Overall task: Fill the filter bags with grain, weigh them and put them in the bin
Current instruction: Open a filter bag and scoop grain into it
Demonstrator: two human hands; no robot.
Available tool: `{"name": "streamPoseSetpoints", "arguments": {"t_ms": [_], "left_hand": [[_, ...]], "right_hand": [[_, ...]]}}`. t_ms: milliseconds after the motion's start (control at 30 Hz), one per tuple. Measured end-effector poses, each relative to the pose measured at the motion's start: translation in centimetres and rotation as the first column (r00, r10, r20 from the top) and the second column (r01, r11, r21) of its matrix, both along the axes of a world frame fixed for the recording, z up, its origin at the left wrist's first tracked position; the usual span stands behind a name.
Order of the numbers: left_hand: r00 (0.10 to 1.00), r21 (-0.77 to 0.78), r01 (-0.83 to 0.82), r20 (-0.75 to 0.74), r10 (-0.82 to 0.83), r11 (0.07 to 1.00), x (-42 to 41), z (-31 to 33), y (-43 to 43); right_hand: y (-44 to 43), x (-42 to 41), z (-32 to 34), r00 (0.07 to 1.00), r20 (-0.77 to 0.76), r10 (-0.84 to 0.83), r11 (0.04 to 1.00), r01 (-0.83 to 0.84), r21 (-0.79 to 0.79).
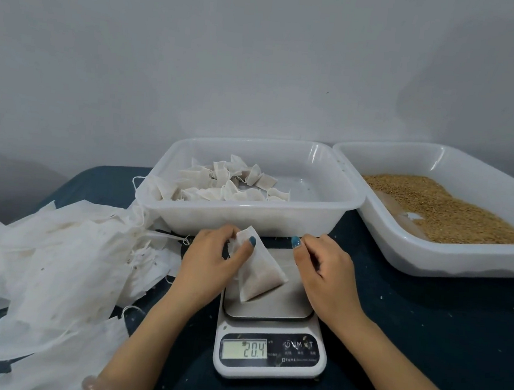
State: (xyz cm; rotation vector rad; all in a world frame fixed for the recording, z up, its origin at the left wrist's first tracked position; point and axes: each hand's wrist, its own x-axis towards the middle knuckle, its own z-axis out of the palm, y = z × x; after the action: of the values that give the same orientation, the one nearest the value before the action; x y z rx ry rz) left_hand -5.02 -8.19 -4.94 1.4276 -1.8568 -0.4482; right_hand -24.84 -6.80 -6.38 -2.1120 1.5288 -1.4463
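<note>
A filled white filter bag [261, 273] lies on the steel platform of a small kitchen scale [271, 336] whose display reads 20.4. My left hand [212, 259] pinches the bag's top corner between thumb and fingers. My right hand [320, 269] hovers just right of the bag with fingers curled, thumb and forefinger together as if pinching a thin string; no string is visible. Behind the scale, a clear plastic bin [336, 201] holds several filled bags [232, 183]. To the right, a second bin [430, 259] holds brown grain [453, 209].
A heap of empty white filter bags [57, 264] with strings covers the left of the dark blue table [423, 334]. A pale wall rises behind the bins. Loose grains are scattered on the cloth at the right.
</note>
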Motion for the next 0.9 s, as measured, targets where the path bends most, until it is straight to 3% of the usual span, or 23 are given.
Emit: {"name": "streamPoseSetpoints", "arguments": {"t_ms": [233, 333, 433, 667, 900], "left_hand": [[0.995, 0.019, 0.079, -0.055, -0.078, 0.997, -0.2, 0.8, 0.6], [0.997, -0.022, 0.079, -0.002, -0.079, 0.997, 0.0, 1.0, 0.7], [0.999, -0.1, 0.049, 0.026, -0.047, 0.994, 0.8, 1.4, 0.5], [0.979, -0.325, -0.095, -0.199, 0.03, 0.941, 2.9, 5.0, -0.1], [0.964, -0.399, -0.258, -0.162, 0.21, 0.88, 7.6, 11.4, -5.7]], "right_hand": [[0.0, 0.1, 0.0, 1.0, 0.0, -0.005, 1.0, 0.005, -0.009], [0.0, 0.0, 0.0, 1.0, -0.01, -0.007, 1.0, 0.007, -0.019], [0.0, -0.1, -0.1, 1.0, -0.01, -0.011, 1.0, 0.011, -0.016], [0.0, -0.1, 0.1, 1.0, 0.003, 0.0, 1.0, 0.0, -0.018], [0.2, 0.0, 0.2, 1.0, 0.012, 0.019, 1.0, -0.019, -0.012]]}}
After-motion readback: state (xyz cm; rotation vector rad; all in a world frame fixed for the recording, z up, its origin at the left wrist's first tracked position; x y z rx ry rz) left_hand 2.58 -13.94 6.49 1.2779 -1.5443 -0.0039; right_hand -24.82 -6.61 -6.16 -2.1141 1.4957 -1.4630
